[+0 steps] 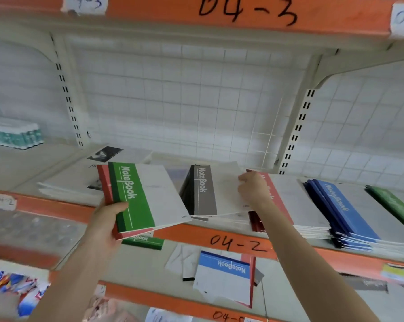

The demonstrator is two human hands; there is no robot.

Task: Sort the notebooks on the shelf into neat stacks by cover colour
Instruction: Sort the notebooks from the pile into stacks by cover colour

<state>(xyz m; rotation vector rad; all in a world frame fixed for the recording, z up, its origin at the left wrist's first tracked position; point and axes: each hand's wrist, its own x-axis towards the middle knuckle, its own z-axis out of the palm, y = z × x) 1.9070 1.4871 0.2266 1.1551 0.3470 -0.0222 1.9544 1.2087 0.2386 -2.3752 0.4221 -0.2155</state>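
Observation:
My left hand [105, 220] grips a green notebook [147, 196] with a red notebook [103, 180] under it, held in front of the shelf. My right hand [254, 189] rests on a grey notebook [216, 190] lying on the shelf, fingers closed on its right edge. Behind that hand sits a red stack [287, 201], then a blue stack [345, 210], then a green notebook stack [396, 203] at the far right.
White sketch pads [73, 182] lie at the left of shelf 04-2 [238, 244]. The shelf below holds a blue notebook [224, 275], a green one [145, 241] and loose sheets. A wire divider [263, 145] stands behind. Packaged goods [12, 135] sit far left.

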